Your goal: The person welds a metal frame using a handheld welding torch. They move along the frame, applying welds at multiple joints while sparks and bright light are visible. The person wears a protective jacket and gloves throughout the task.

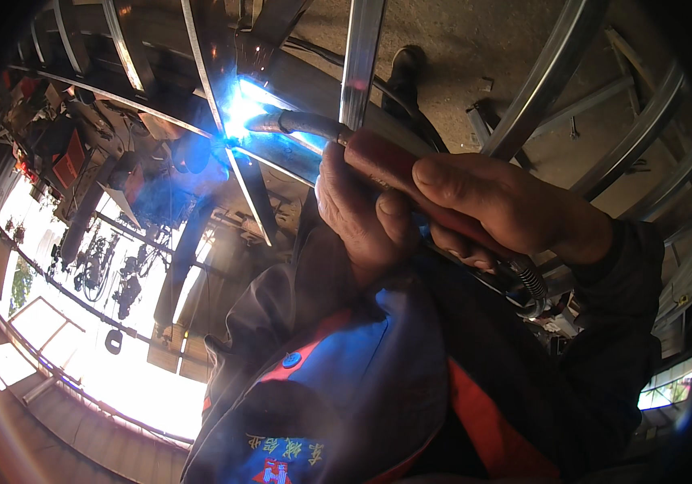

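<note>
Closest, a dark work jacket with red trim fills the lower middle. Just beyond it, the right hand wraps the red handle of a welding torch, its thumb pressed along the top and its fingers curled beneath. A ribbed spring sleeve shows below that hand. The left hand sits at the front end of the handle, fingers folded in; whether they pinch anything, I cannot tell. The torch's bent neck reaches leftward to a blue-white arc where metal bars cross, its glare hiding the joint. A shiny square tube stands past the neck. Farther off lie a brown floor, a dark boot and, lower left, a glaring bright opening.
</note>
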### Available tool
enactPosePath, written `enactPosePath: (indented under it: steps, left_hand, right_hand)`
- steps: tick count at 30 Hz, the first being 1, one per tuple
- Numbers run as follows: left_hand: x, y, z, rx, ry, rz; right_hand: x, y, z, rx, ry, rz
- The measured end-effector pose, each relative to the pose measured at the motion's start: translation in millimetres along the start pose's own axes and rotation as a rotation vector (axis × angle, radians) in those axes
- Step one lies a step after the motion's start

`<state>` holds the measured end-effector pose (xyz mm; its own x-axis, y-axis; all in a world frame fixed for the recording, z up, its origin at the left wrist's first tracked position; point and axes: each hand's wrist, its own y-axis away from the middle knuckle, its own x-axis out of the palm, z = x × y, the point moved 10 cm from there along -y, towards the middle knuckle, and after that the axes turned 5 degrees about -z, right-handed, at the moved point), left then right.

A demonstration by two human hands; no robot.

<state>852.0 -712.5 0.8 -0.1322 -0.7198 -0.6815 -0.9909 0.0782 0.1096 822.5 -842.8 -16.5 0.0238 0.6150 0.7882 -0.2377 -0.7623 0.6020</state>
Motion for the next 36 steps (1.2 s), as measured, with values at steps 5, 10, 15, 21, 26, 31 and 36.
enactPosePath:
  steps: [5,10,15,21,26,31,36]
  left_hand:
    - [1.3,-0.7,3.2,-0.041,-0.004,0.052]
    - [2.6,0.9,5.7,-0.070,-0.002,0.046]
    - [0.1,-0.5,1.7,-0.025,-0.007,0.024]
    - [0.5,-1.8,-1.0,0.025,-0.017,0.012]
    - [1.8,-0.2,1.8,0.010,0.007,0.024]
    - [1.9,-0.6,2.4,0.002,0.009,0.042]
    - [1.5,-2.4,-1.4,0.021,-0.006,0.040]
  right_hand:
    - [0.3,0.5,0.6,0.005,-0.007,-0.001]
    - [-0.1,1.4,0.3,0.027,0.004,-0.003]
    - [0.5,1.1,0.6,0.022,0.005,0.002]
    - [-0.2,0.6,1.0,-0.001,0.008,-0.006]
    - [-1.2,1.4,-0.5,0.015,0.005,-0.018]
    - [-0.2,1.3,-0.8,0.021,0.009,-0.006]
    - [-0.1,1.2,0.0,0.014,0.005,0.001]
